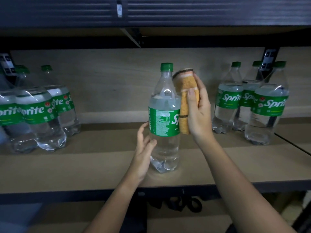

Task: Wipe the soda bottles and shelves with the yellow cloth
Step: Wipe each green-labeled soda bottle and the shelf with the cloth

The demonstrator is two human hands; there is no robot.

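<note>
Centre frame: right hand (pixel 198 113) grips folded yellow cloth (pixel 186 98) against clear green-labelled soda bottle (pixel 164 118); open left hand (pixel 143 145) should steady its base.

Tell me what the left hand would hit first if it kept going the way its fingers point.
Likely the middle Sprite bottle: the left hand already sits beside its lower body, fingers aimed at it.

Dim light falls on a pale wood-grain back panel (pixel 104 84) framed by black metal uprights (pixel 269 59). At 12 o'clock, a dark ribbed board (pixel 202 10) overhangs on a black bracket (pixel 133 37).
</note>
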